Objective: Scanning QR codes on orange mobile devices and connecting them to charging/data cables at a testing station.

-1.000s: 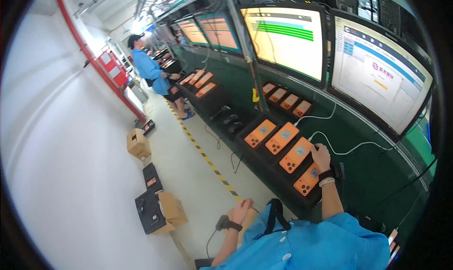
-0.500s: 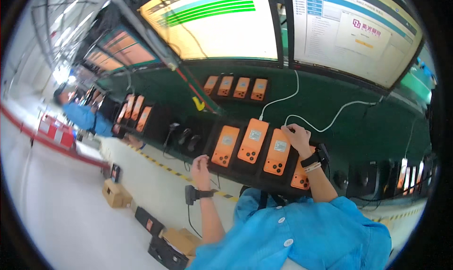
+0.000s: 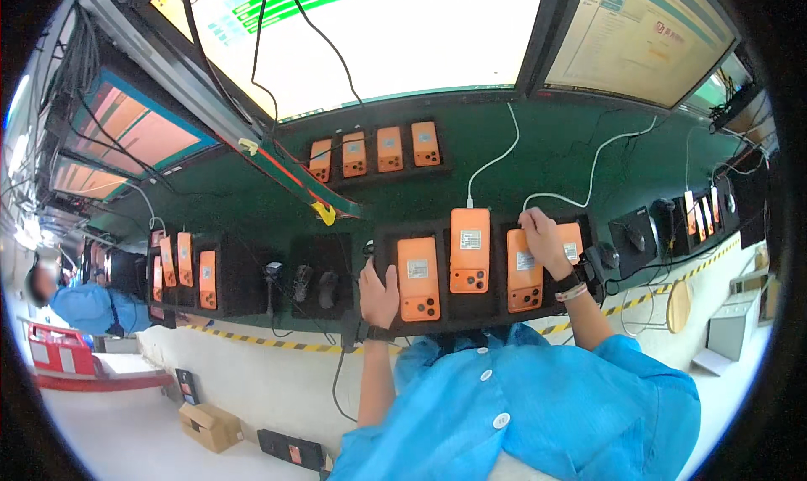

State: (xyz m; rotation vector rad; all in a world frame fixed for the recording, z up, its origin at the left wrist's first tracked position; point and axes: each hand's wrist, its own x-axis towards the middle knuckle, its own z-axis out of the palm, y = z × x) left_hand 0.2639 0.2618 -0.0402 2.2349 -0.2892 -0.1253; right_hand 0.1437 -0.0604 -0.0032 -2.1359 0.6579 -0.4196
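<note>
Several orange phones lie back up in a black tray at the table's near edge. My right hand (image 3: pixel 545 239) pinches the end of a white cable (image 3: pixel 561 198) at the top of the third phone (image 3: pixel 524 271); the plug is hidden in my fingers. My left hand (image 3: pixel 378 294) rests at the tray's left edge, fingers apart and empty, beside the first phone (image 3: pixel 419 289). Between them, the second phone (image 3: pixel 469 259) has another white cable (image 3: pixel 490 163) in its top end. The fourth phone (image 3: pixel 571 239) is partly covered by my right hand and wrist.
Behind, a second tray of orange phones (image 3: pixel 388 149) sits below a large monitor (image 3: pixel 395 52) and a smaller screen (image 3: pixel 639 39). Dark computer mice (image 3: pixel 328 289) lie to the left, near more phones (image 3: pixel 208 279). A person in blue (image 3: pixel 92 306) is at far left.
The view has turned and shifted. My left hand has come up from below the tray's corner to its left edge. My right hand stays by the third phone's top with the cable.
</note>
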